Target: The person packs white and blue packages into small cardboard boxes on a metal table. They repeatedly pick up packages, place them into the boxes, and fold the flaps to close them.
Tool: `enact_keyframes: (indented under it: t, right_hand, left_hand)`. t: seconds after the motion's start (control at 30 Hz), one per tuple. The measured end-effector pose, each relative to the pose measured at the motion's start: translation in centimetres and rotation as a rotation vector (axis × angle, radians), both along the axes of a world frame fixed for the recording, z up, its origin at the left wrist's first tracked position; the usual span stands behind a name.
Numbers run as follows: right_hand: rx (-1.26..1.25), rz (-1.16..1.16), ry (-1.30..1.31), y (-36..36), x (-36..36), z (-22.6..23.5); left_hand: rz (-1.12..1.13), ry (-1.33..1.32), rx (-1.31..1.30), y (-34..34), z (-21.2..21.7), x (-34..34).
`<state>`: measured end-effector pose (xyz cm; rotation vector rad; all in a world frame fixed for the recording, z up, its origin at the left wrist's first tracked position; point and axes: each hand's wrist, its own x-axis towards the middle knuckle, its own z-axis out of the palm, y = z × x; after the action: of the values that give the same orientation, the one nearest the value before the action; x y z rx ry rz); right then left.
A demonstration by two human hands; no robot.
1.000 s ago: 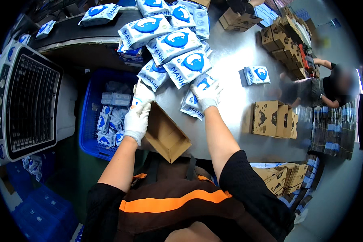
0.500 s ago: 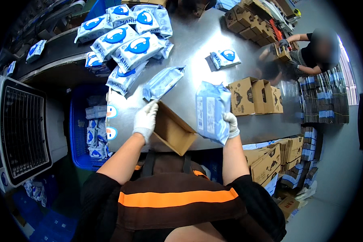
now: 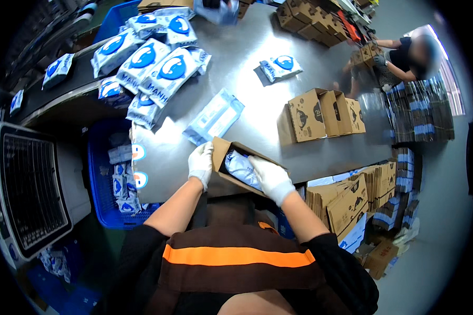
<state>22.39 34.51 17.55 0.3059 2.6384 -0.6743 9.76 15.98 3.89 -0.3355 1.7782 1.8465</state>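
Observation:
My gloved left hand [image 3: 200, 164] is closed around the left end of an open brown cardboard box [image 3: 219, 150], tilted at the table's near edge. Inside the box lies a blue-and-white soft pack [image 3: 240, 167], its far part hidden by the box wall and my glove. My gloved right hand [image 3: 270, 177] reaches over the box's right part, fingers together on that pack. Just beyond the box another soft pack [image 3: 215, 116] lies back side up on the table. A heap of such packs [image 3: 152, 60] sits to the left.
Brown boxes [image 3: 306, 116] stand on the metal table [image 3: 257, 113] at right, with a single pack [image 3: 281, 69] farther back. A blue crate [image 3: 101, 194] holds packs at left, beside a conveyor [image 3: 37, 101]. Flat cartons [image 3: 347, 202] are stacked at right. A co-worker [image 3: 399, 63] handles a box.
My right hand has brought its pack leftward into the box, which has tilted toward level. At the far edge, a blue-and-white item has come into view. The co-worker's hands have shifted slightly.

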Motion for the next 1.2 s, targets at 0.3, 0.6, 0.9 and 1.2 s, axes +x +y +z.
enact_keyframes:
  t: [0.3,0.6,0.9,1.2]
  right_hand:
    - [0.295,-0.330,0.046,4.1,0.9,-1.5]
    - [0.191,-0.208,0.543,15.9,4.0,2.8]
    - [0.400,-1.649,0.297,18.4,41.1,1.1]
    - [-0.118,-1.983,0.392,15.8,44.9,-3.3]
  left_hand:
    - [-0.336,0.132,0.090,6.9,3.5,1.9]
    - [-0.571,-0.249,0.141,30.6,2.1,1.4]
    - [-0.769,-0.233,0.124,48.9,6.2,6.8]
    - [-1.897,0.651,-0.177,42.3,11.3,26.3]
